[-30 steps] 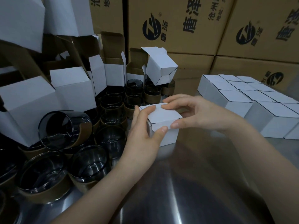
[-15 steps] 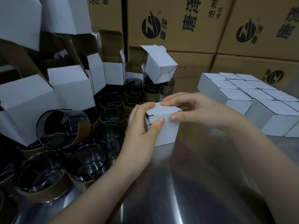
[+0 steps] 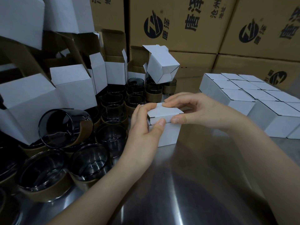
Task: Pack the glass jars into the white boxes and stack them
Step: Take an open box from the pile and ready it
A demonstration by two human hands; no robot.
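A small white box (image 3: pixel 168 135) stands on the steel table (image 3: pixel 186 184) at the centre. My left hand (image 3: pixel 144 132) grips its left side, thumb on the lid's front flap. My right hand (image 3: pixel 199 109) pinches the lid from the right, fingers on top and thumb on the front edge. The lid sits slightly raised, a dark gap showing beneath it. Several dark glass jars (image 3: pixel 90 163) with brown sleeves crowd the table's left part; one jar (image 3: pixel 63 127) lies tilted on the others. Several closed white boxes (image 3: pixel 253 101) sit in rows at the right.
Open white boxes (image 3: pixel 73 88) are piled at the left and back; one box (image 3: pixel 162 65) leans tilted on jars at the back. Large brown printed cartons (image 3: pixel 186 25) wall off the rear. Bare steel lies in front of my arms.
The lid has come down onto the box under both hands. My right thumb has moved to the lid's front edge beside my left thumb.
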